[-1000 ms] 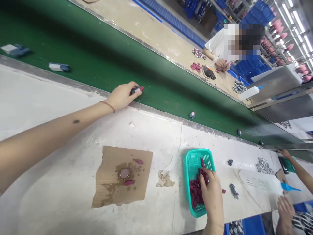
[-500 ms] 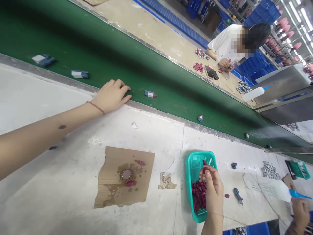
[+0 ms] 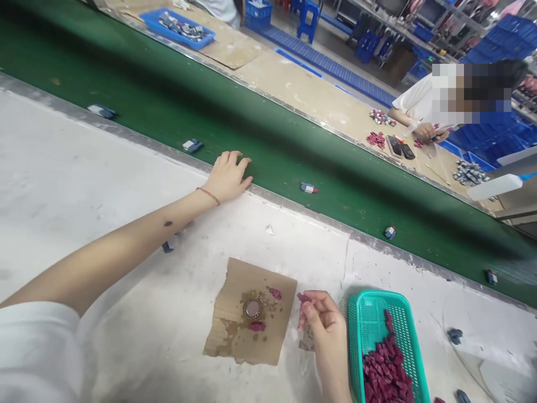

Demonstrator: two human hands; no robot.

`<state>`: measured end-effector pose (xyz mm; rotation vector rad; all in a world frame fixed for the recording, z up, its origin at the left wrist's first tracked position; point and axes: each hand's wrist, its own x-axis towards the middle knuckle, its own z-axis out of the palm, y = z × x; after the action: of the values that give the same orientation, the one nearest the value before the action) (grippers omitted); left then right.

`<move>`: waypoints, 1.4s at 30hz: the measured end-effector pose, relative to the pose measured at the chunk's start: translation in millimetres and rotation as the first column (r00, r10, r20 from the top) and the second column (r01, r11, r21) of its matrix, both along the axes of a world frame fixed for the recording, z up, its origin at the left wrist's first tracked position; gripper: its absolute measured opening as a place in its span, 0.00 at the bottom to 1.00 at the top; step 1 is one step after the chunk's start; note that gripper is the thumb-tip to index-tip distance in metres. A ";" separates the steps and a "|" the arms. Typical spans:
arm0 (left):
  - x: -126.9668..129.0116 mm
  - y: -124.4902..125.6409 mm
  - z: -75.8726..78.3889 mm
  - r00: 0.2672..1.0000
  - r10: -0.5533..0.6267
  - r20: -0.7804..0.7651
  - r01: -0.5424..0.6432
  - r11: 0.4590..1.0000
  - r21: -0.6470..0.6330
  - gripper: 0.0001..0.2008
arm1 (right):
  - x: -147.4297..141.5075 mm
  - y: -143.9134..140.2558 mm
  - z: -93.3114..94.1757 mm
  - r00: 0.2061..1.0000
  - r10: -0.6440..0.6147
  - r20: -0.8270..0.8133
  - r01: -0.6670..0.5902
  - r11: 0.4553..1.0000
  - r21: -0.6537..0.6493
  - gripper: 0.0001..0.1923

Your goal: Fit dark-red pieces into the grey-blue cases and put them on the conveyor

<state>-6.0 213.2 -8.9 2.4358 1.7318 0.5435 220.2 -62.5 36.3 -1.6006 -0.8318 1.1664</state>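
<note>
My left hand (image 3: 229, 174) rests at the near edge of the green conveyor belt (image 3: 268, 145), fingers apart and holding nothing. Between thumb and fingers, my right hand (image 3: 327, 324) pinches a small dark red plastic piece (image 3: 303, 298). It is just right of a torn cardboard sheet (image 3: 226, 296). On that sheet are a small round cap (image 3: 253, 308), wet stains and two more red pieces (image 3: 257, 326). To the right of my right hand, a green plastic basket (image 3: 354, 336) holds a heap of red pieces (image 3: 388, 366).
Small grey-and-white parts (image 3: 193, 145), some red-tipped (image 3: 309, 188), lie spaced along the belt. A dark part (image 3: 167, 247) lies by my left forearm, another (image 3: 455, 336) right of the basket. Across the belt, a person (image 3: 432, 101) handles parts near a blue tray (image 3: 201, 40).
My right hand has come out of the basket leftward with a red piece, toward the cardboard. The view has shifted left; my left hand stays at the belt edge.
</note>
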 end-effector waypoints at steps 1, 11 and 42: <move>-3.4 1.0 -0.6 1.000 0.019 -0.005 -0.019 1.000 -0.010 0.23 | -3.5 2.6 -3.2 1.000 0.023 -0.020 -0.023 1.000 -0.005 0.17; -26.2 7.9 8.4 0.996 0.083 0.029 -0.081 0.994 -0.077 0.22 | -37.0 13.0 -18.3 0.809 0.410 0.421 -0.458 0.889 0.014 0.13; 10.5 -202.5 20.2 0.074 0.865 0.496 0.696 0.311 -0.647 0.20 | -38.2 12.5 -22.6 0.979 0.201 -0.019 -0.200 0.978 0.066 0.17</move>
<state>4.5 10.8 11.3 0.3267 0.8403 0.6204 182.0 -50.0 13.8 -1.4720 -1.0224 1.2858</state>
